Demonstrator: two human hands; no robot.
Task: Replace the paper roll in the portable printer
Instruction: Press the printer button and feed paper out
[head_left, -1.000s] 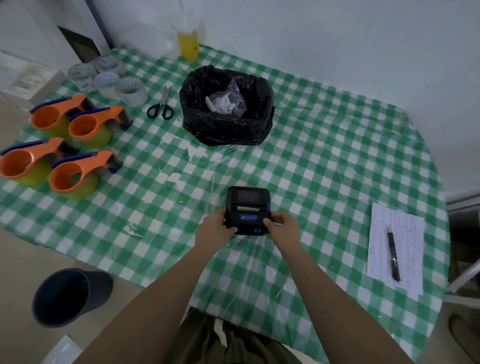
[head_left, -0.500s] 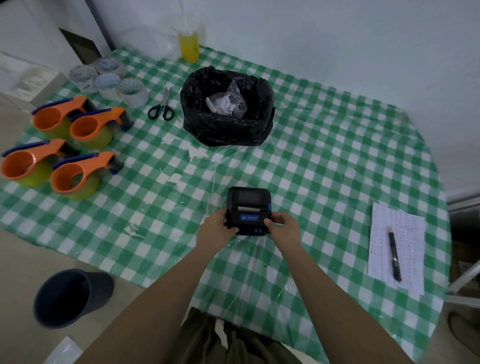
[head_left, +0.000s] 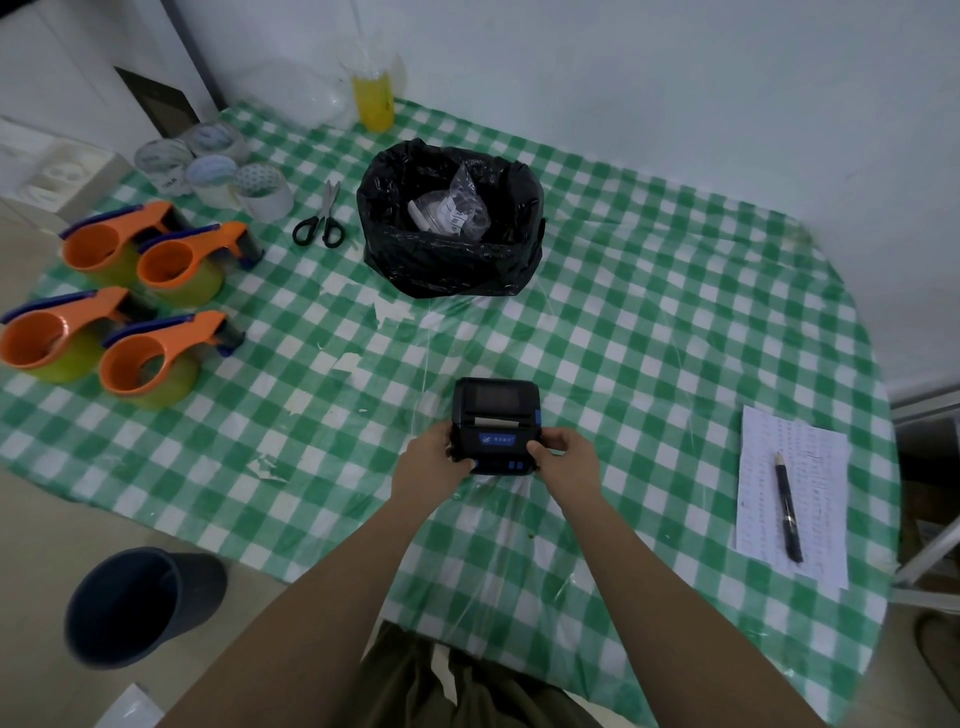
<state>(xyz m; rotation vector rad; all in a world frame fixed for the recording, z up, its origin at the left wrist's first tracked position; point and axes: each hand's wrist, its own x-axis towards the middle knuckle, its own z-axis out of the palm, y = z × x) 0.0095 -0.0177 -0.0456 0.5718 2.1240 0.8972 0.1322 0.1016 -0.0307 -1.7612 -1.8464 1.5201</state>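
A small black portable printer (head_left: 495, 415) with a blue label rests on the green checked tablecloth (head_left: 649, 322) near the front middle of the table. Its lid is down, and a thin strip of white paper shows at the slot. My left hand (head_left: 428, 465) grips its left side and my right hand (head_left: 566, 460) grips its right side, thumbs on the front face. A black bag-lined bin (head_left: 452, 218) behind the printer holds clear plastic-wrapped items; whether they are paper rolls I cannot tell.
Four orange tape dispensers (head_left: 150, 312) stand at the left, with tape rolls (head_left: 218, 174) and scissors (head_left: 319, 218) behind them. A printed sheet (head_left: 810, 467) with a pen (head_left: 788, 506) lies at the right. A yellow bottle (head_left: 373, 101) stands by the wall. A dark bucket (head_left: 140, 605) is on the floor.
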